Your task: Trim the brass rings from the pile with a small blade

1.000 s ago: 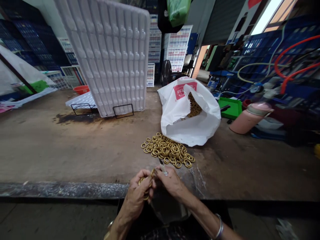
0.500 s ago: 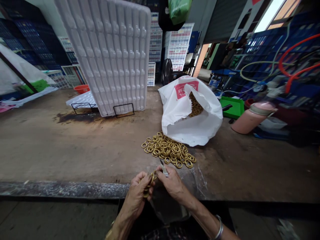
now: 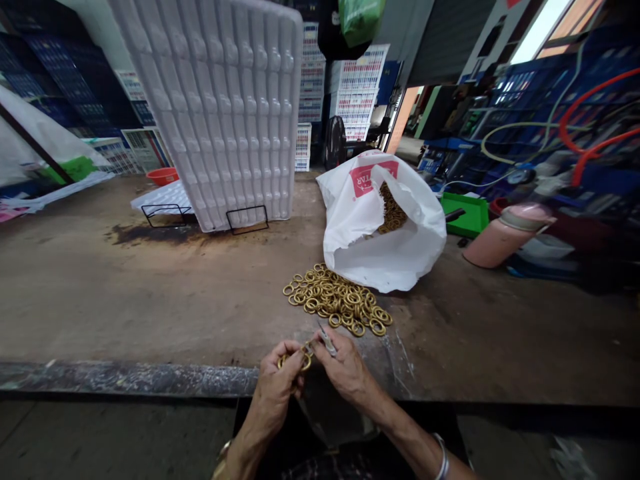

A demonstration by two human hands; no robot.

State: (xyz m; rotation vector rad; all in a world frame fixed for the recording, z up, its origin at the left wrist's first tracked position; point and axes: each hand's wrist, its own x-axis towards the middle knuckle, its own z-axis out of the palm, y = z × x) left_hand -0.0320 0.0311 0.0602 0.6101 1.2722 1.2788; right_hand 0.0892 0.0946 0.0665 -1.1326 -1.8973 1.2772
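Note:
Several brass-coloured rings (image 3: 307, 363) are pinched between the thumb and fingers of my left hand (image 3: 273, 381), just over the front edge of the table. My right hand (image 3: 346, 367) is closed around a small tool with a pale handle (image 3: 327, 341) and a thin dark tip that points up and away; it looks like a small knife. The right fingertips meet the rings at the left hand. Beyond both hands lies a heap of loose brass-coloured rings (image 3: 345, 301). Behind the heap, a torn white woven sack (image 3: 345, 223) lies open with more rings inside.
Clear moulded plastic trays (image 3: 225, 120) stand upright in a black wire stand (image 3: 248, 220) on the wooden table (image 3: 150, 300). To the right are a pink bottle (image 3: 505, 237) and a green tray (image 3: 467, 215). An orange bowl (image 3: 163, 177) sits at the back left.
The rings in my left hand have turned, and one now faces the camera more openly. The tool in my right hand has tilted slightly to the left. The heap and sack are unchanged.

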